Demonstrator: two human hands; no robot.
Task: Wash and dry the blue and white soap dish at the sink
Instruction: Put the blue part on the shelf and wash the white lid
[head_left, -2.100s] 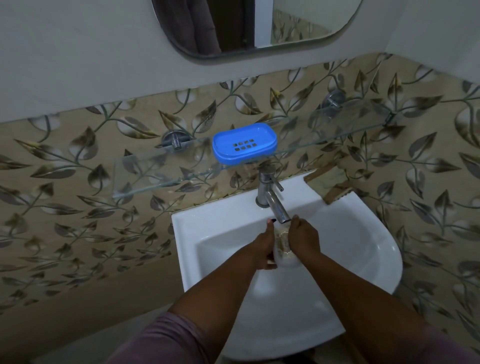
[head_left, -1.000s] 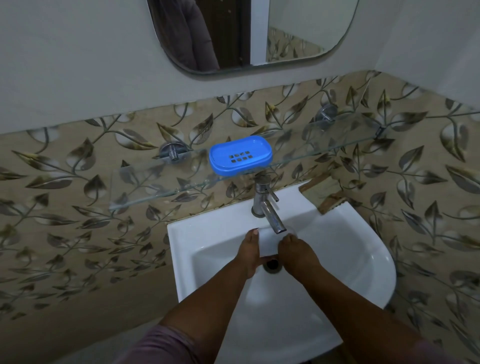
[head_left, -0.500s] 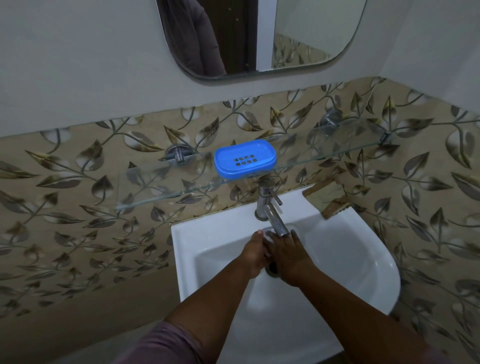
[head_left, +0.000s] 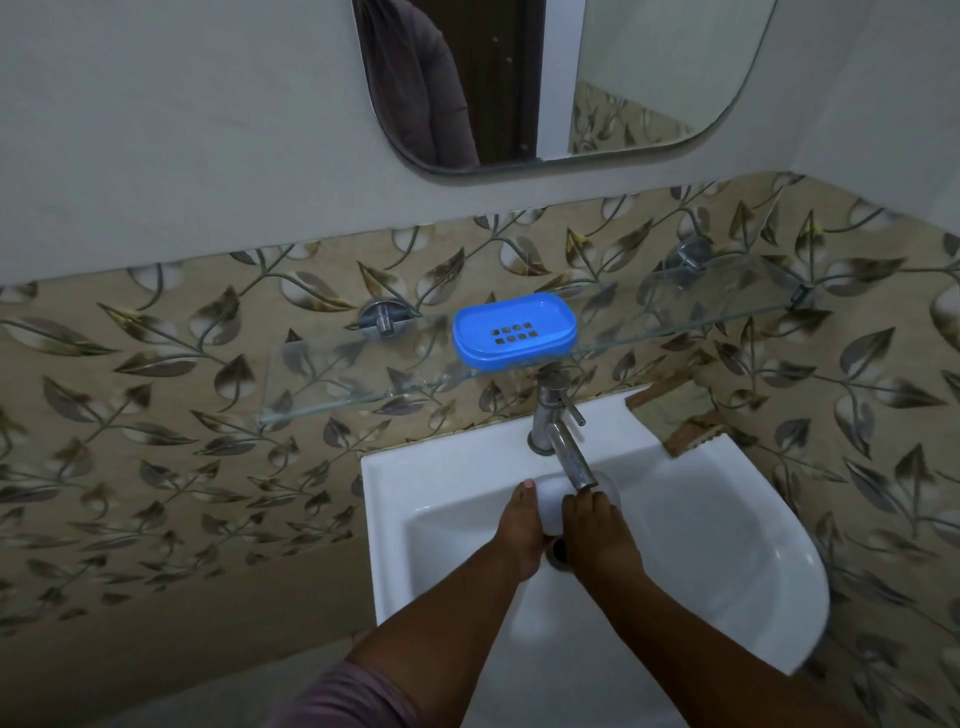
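Over the sink (head_left: 753, 597), both hands grip the white dish (head_left: 551, 506).

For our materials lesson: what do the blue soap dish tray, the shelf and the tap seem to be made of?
Blue soap dish tray: probably plastic, with even glossy colour and moulded drain holes.
Shelf: clear glass; the leaf tiles show through, and its edge looks greenish.
Tap: polished metal, likely chromed or steel, with mirror-like highlights.

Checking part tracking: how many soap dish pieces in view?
2. Blue piece on the glass shelf; white piece held under the tap by left hand and right hand, partly hidden.
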